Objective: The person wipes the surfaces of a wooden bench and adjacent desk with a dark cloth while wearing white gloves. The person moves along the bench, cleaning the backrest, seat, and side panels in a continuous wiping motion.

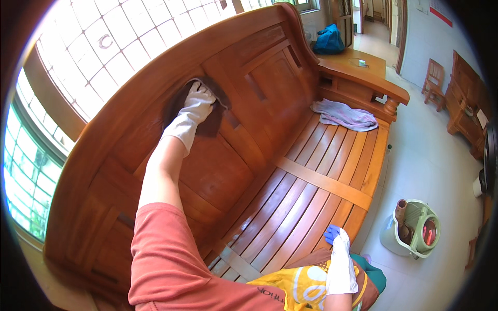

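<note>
My left hand [201,100], in a white rubber glove, holds a dark brown cloth [212,123] flat against the carved backrest of a wooden bench [268,83]. Near the front edge of the slatted seat [295,202] is my right hand [335,238], in a white glove with blue fingers. Its fingers look bent, and whether anything lies under them is hidden. A crumpled pale purple and pink cloth [346,114] rests at the seat's far end, beside the armrest.
On the floor to the right stands a pale green mop bucket [400,237] with things in it. A blue bag [329,40] sits on a wooden side table [363,58] beyond the armrest. A small wooden chair [433,81] and a carved cabinet [463,112] are along the wall.
</note>
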The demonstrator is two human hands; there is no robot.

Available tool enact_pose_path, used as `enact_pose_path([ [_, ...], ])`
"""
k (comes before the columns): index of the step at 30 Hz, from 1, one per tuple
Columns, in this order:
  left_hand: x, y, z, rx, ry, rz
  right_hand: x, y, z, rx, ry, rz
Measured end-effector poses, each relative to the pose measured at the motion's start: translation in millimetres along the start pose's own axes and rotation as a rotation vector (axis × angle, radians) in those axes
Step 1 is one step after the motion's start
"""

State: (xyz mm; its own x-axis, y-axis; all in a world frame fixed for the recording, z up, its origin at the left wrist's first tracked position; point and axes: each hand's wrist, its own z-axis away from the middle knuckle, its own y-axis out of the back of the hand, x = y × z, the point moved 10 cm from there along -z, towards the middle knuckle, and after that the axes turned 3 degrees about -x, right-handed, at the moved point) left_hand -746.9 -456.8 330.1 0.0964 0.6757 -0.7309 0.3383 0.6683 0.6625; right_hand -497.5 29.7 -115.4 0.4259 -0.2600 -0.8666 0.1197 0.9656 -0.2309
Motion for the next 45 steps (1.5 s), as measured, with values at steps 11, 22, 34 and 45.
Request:
enact_pose_path([
  [11,-57.5,37.8,-55.2,0.253,0.271,0.067,6.6,-1.3,-4.0,-0.005,-0.056,-0.013],
  [22,-1.0,0.7,-43.7,0.1,0.199,0.023,6.1,4.3,-1.2,0.019,-0.026,-0.109],
  [34,-61.3,40.7,136.2,0.308,0.415,0.038,11.5,12.8,-5.3,0.026,-0.06,-0.1],
  [45,-87.2,55.7,325.9,0.187,0.641,-0.131,17.9,22.0,-8.5,-0.005,-0.063,-0.1],
])
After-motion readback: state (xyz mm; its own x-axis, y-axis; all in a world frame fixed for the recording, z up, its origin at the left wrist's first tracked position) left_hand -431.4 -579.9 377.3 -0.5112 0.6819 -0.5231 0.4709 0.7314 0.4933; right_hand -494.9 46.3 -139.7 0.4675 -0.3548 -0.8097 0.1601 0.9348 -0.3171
